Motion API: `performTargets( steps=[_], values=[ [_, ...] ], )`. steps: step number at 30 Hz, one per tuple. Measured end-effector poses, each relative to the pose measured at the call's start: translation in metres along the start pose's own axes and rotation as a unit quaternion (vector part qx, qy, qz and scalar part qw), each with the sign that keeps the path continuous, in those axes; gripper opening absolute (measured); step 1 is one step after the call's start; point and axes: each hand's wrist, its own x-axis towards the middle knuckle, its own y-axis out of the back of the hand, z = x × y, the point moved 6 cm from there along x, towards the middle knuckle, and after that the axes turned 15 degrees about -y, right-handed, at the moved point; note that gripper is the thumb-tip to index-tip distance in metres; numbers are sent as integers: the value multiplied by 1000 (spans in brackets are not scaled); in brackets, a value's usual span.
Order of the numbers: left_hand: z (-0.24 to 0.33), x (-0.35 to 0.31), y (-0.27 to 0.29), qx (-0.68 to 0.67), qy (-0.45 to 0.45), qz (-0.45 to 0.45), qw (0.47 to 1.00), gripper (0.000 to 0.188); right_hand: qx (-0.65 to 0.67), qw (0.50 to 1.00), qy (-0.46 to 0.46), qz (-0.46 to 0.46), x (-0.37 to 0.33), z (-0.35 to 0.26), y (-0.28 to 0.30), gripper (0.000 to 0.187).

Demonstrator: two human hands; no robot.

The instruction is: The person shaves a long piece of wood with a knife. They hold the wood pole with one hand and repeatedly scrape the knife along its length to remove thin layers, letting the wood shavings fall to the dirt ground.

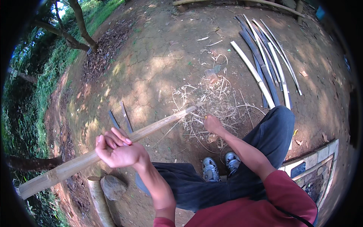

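Note:
A long bamboo pole (159, 125) slants across the view, from the lower left up to the pile of shavings. Over its middle I hold my left hand (121, 149) palm up, fingers loosely curled, with nothing visible in them. Whether this hand touches the pole I cannot tell. Close to the pole's far end, my right hand (214, 124) is closed, and a small yellowish tip shows at its fingers. A thin pale piece (196, 115) lies just left of that hand; whether it is held is unclear. Curly bamboo shavings (223, 94) cover the ground around there.
Split bamboo strips (261, 56), pale and dark, lie at the far right. Two short dark strips (126, 115) rest beyond the pole. A stone (113, 187) and a short log (99, 200) sit at lower left. Trees (81, 30) stand far left; a block-edged frame (314, 160) is right.

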Motion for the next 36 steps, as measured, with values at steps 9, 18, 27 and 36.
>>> performTargets(
  steps=[9,18,27,36],
  values=[
    [2,22,5,-32,60,-6,998,37,165,980,105,-14,-111,-102,60,26],
    [13,22,-27,-278,128,-278,910,32,223,958,180,-8,-167,-141,115,22],
    [6,19,-36,-249,129,-336,899,32,245,936,250,-27,-188,-167,127,26],
    [17,6,-42,-245,117,-343,899,31,182,965,159,-102,-182,-174,124,27]
  ],
)
